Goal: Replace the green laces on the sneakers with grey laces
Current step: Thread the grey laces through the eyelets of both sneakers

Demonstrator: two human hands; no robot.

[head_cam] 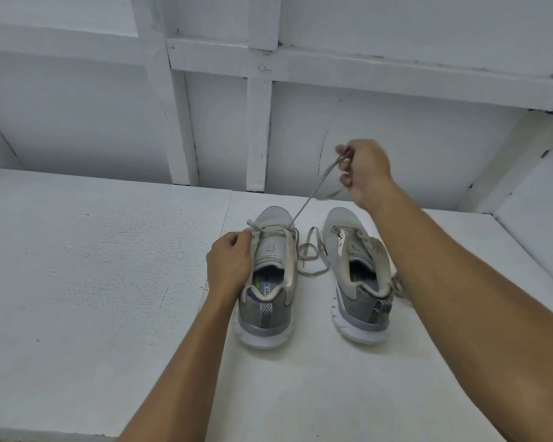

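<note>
Two sneakers stand side by side on the bench (109, 266), heels nearest, toes toward the wall (396, 138) behind. A slack lace (310, 256) lies on the bench between the left sneaker (268, 288) and the right sneaker (358, 275). The left hand (229, 263) grips the left sneaker's left side. The right hand (364, 169), above and behind the toes, holds a taut lace (307, 199) running down to the left sneaker's front.

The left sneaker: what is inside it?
Inside the left sneaker, an insole with a printed label shows at the heel opening. Further forward the tongue covers it, so the toe part cannot be seen.
</note>
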